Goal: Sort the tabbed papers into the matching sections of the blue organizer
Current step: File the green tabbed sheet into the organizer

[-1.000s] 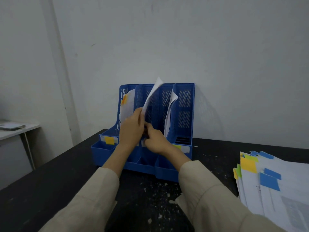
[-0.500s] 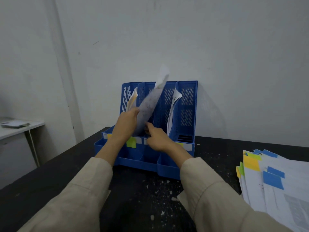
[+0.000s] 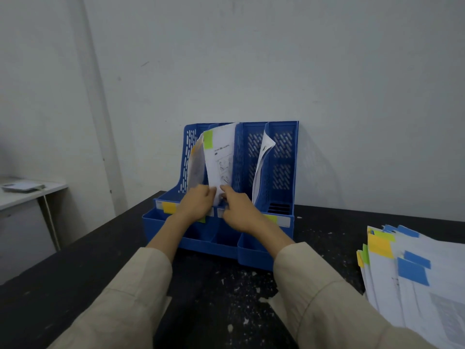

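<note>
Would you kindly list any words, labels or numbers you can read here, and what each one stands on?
No text can be read.
Green-tabbed sheet: a printed heading and drawings, too blurred to read.
Organizer front labels: colour stickers on white strips, no legible writing.
Paper stack: faint print, too small and blurred.
Both hands, left hand and right hand, hold the sheet's lower edge.

The organizer [image 3: 266, 244] stands on the table [image 3: 63, 280], its back against the wall [image 3: 276, 59]. A sheet [image 3: 220, 161] stands in its second section from the left, another sheet [image 3: 197, 167] in the section left of it, a third [image 3: 261, 167] further right. Both hands, the left hand [image 3: 197, 206] and the right hand [image 3: 239, 212], meet at the standing sheet's lower edge. A stack of papers [image 3: 422, 280] lies on the table, right of the organizer. A desk [image 3: 22, 197] stands off to the left.
</note>
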`<action>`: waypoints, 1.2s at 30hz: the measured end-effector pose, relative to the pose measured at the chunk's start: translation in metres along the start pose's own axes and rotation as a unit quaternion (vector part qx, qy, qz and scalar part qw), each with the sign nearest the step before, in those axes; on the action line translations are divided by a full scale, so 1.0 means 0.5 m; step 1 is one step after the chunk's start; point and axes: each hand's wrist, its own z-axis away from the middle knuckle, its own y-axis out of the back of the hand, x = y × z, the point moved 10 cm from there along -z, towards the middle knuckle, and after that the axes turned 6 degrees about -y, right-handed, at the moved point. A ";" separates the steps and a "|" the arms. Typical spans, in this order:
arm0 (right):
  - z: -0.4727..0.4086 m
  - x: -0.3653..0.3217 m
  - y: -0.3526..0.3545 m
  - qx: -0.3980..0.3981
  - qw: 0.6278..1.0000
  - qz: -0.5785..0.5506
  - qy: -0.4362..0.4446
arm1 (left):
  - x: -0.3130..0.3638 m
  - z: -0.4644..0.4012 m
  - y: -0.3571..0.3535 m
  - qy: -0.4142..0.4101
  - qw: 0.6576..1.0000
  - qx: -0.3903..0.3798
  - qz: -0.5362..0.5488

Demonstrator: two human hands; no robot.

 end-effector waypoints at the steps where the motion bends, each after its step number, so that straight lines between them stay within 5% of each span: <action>1: 0.007 -0.001 0.003 0.005 1.000 0.011 0.008 | 0.000 -0.001 -0.006 0.004 1.000 -0.018 -0.002; 13: 0.044 0.021 0.013 0.019 0.995 0.087 0.054 | 0.003 -0.004 -0.031 0.032 0.997 -0.070 -0.015; 31: 0.045 0.023 0.022 0.054 0.996 0.054 0.054 | -0.046 -0.030 -0.087 0.102 0.971 -0.217 0.008; 36: 0.047 0.020 0.025 0.056 0.995 0.048 0.064 | -0.019 -0.038 -0.053 0.068 0.990 -0.114 0.054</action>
